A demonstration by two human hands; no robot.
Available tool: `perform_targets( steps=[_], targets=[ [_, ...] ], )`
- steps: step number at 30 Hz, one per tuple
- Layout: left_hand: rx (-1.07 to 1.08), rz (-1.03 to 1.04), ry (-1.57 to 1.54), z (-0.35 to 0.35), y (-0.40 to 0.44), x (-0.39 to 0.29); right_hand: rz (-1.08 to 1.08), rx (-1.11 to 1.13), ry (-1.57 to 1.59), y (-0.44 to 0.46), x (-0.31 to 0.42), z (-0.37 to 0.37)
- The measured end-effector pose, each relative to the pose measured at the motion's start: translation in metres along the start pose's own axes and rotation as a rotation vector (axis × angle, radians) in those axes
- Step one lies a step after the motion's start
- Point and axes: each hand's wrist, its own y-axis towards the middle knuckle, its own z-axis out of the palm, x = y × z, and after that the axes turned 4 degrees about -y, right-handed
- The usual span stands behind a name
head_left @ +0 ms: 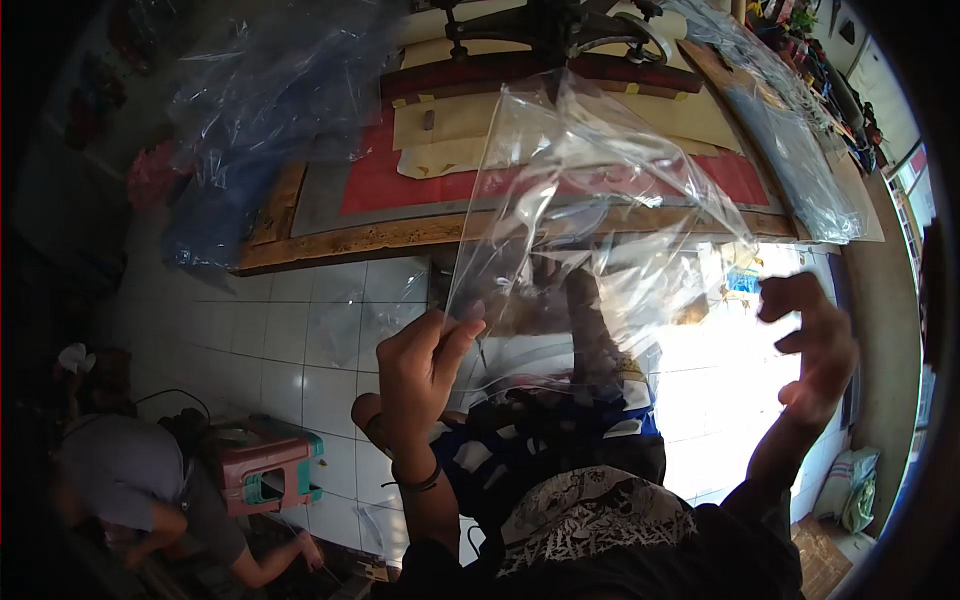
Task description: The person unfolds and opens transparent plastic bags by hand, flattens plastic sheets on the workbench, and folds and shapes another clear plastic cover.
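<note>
My left hand (418, 370) pinches the lower left edge of a clear plastic sheet (540, 200), thumb against fingers. The sheet is creased and shiny, and its upper part reaches over the front edge of the workbench. To the right, my right hand (815, 345) is raised with curled fingers held apart, a gap between it and the sheet's right corner. Nothing shows in that hand. Behind the sheet stands a dark metal press (560, 35) on the bench, with a red sheet (380, 180) and tan sheets (440, 130) under it.
The bench has a wooden front edge (350, 245). Clear plastic (270, 100) is heaped at its left, more plastic (800, 160) along its right. At lower left a person (130, 480) bends beside a pink and green stool (265, 465). A bag (855, 490) lies at lower right.
</note>
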Motion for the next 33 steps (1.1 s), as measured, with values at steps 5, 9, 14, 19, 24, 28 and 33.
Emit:
perform_targets(
  steps=[5,9,14,19,24,28,33],
  targets=[
    [0.054,0.258,0.273,-0.027,-0.002,-0.035,-0.164,-0.114,-0.326,0.086,-0.012,-0.008],
    [0.095,0.249,0.417,-0.049,-0.008,-0.045,-0.254,0.143,-0.062,0.113,-0.027,0.004],
    [0.195,0.247,0.395,-0.074,-0.001,-0.049,-0.157,0.080,-0.021,0.111,-0.033,0.017],
    [0.437,0.078,0.287,-0.091,0.014,-0.053,0.023,0.016,0.103,0.102,-0.046,0.032],
    [0.587,-0.124,0.145,-0.094,0.026,-0.046,0.198,-0.042,0.586,0.104,-0.053,0.065],
    [0.422,-0.100,-0.123,-0.040,0.032,-0.057,0.168,0.053,0.493,0.111,-0.044,0.077],
    [0.384,-0.095,-0.063,-0.009,0.037,-0.054,0.181,-0.035,0.432,0.112,-0.036,0.088]
  ],
)
